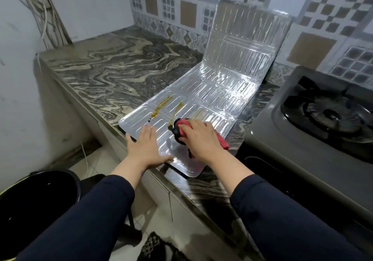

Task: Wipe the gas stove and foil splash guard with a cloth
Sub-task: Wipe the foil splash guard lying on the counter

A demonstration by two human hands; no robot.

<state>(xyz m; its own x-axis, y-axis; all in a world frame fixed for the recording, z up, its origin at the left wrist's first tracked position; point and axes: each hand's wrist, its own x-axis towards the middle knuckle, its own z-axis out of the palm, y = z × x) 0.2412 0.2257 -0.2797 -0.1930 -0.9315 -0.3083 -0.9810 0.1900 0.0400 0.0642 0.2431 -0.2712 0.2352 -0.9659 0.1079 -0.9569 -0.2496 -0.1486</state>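
Observation:
The silver foil splash guard point(218, 91) lies unfolded across the marbled counter, its far panel propped up against the tiled wall. Brown greasy streaks point(163, 104) mark its near-left part. My right hand point(198, 137) presses a red and black cloth point(178, 130) onto the near panel, just below the streaks. Flat on the guard's near-left corner lies my left hand point(144, 145), fingers spread, holding nothing. The grey gas stove point(314, 123) with its black burner grate stands to the right of the guard.
The dark marbled counter point(113, 69) stretches left to a white wall with loose cables point(43, 14). A black bucket point(30, 204) stands on the floor at lower left. A patterned mat point(155, 248) lies on the tiled floor below the counter edge.

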